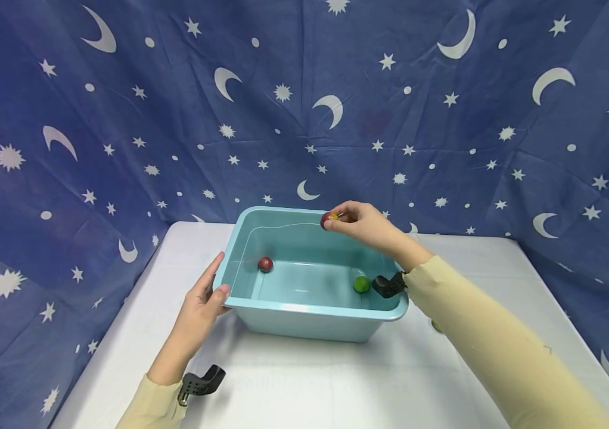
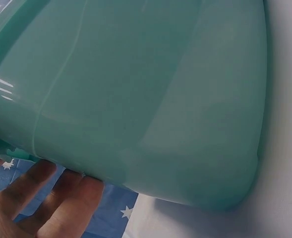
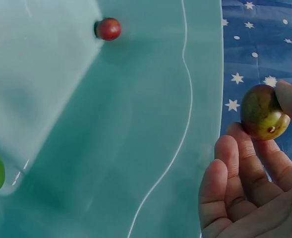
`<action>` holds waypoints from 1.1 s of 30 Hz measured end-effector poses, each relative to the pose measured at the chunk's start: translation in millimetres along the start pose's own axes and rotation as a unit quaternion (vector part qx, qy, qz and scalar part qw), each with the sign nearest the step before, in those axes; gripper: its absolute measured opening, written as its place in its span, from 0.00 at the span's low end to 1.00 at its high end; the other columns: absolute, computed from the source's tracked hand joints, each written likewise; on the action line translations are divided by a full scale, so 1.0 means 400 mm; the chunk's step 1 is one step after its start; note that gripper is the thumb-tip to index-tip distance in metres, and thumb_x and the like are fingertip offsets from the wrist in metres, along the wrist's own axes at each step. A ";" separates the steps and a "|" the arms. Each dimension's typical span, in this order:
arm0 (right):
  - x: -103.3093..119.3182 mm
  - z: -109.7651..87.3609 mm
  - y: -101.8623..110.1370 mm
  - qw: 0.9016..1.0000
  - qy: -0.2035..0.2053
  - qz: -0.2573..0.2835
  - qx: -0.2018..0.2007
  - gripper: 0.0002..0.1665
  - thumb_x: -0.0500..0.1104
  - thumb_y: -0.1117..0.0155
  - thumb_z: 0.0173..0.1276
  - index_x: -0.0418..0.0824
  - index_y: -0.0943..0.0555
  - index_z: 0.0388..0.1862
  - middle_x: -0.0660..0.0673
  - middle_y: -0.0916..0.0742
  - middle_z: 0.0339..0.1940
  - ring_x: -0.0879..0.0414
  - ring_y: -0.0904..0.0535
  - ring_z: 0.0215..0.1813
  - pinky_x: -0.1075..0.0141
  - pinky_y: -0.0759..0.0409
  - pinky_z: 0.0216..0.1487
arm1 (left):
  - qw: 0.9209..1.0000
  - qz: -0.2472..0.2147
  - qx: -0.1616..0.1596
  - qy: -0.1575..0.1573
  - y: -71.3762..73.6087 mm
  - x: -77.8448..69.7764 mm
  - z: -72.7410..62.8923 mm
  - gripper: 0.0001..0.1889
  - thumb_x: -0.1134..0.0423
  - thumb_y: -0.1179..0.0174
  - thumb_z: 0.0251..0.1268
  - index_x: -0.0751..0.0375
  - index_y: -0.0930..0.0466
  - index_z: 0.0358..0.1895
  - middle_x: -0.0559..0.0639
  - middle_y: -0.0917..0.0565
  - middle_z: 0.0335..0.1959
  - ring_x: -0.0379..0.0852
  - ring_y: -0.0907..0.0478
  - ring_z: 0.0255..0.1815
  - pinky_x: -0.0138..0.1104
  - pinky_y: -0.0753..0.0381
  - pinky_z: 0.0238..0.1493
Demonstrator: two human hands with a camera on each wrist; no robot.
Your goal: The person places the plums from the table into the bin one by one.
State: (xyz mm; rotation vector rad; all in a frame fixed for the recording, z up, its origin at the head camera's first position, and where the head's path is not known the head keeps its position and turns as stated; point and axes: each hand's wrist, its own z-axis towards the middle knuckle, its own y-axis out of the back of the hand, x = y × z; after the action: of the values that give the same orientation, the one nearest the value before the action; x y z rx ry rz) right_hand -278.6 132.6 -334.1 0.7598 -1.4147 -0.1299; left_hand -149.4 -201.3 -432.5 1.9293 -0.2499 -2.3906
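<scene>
Right grip (image 1: 367,225) pinching fruit (image 3: 263,113) (partly red), left grip (image 1: 201,307) spread against basin rim (image 1: 304,308)

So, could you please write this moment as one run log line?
left hand: touches turquoise tub at rim | right hand: pinches red-green fruit | inside tub: red fruit, green fruit

one red-green fruit (image 3: 262,113) is held — near the teal basin (image 1: 304,325)
</scene>
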 end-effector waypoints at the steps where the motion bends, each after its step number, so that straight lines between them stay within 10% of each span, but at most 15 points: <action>1: 0.000 0.000 -0.002 1.000 -0.001 -0.009 0.003 0.21 0.57 0.32 0.64 0.47 0.20 0.50 0.44 0.15 0.42 0.48 0.22 0.47 0.57 0.25 0.45 | 1.000 0.000 0.000 0.000 0.000 0.001 0.000 0.30 0.63 0.52 0.76 0.49 0.48 0.77 0.59 0.43 0.74 0.66 0.33 0.62 0.39 0.17 0.45; 33: -0.017 0.012 -0.026 0.996 -0.046 -0.021 0.075 0.21 0.48 0.30 0.64 0.42 0.22 0.53 0.43 0.16 0.44 0.49 0.22 0.49 0.57 0.23 0.51 | 1.000 -0.012 0.005 0.006 0.002 0.010 0.000 0.30 0.62 0.52 0.77 0.43 0.48 0.77 0.56 0.44 0.75 0.64 0.34 0.64 0.37 0.18 0.47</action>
State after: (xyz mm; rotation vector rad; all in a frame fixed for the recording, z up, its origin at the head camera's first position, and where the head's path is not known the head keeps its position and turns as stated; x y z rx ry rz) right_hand -280.8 126.1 -345.5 0.9180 -1.5082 -0.0923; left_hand -150.3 -202.7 -436.1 1.9626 -0.2387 -2.3961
